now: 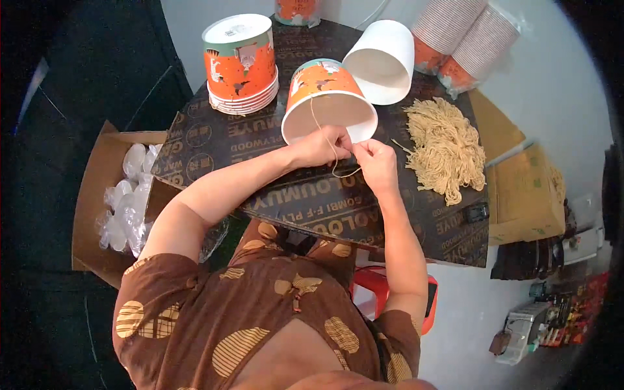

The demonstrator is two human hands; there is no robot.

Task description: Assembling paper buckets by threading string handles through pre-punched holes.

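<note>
An orange printed paper bucket (328, 81) lies on its side with its white mouth facing me. From its upper rim a tan string (316, 118) hangs down over my left hand and loops toward my right. My left hand (322, 145) is at the mouth's lower edge, fingers pinched on the string. Close beside it, my right hand (378, 164) also pinches the string between thumb and forefinger. The fingertips nearly meet, and the exact point they grip is partly hidden.
A stack of upside-down orange buckets (240, 68) stands at left; a white bucket (383, 62) lies behind. Right are a tan string heap (445, 149) and wrapped bucket stacks (481, 49). A carton (97, 188) with clear plastic pieces sits left of the dark table (260, 140), another carton (526, 195) right.
</note>
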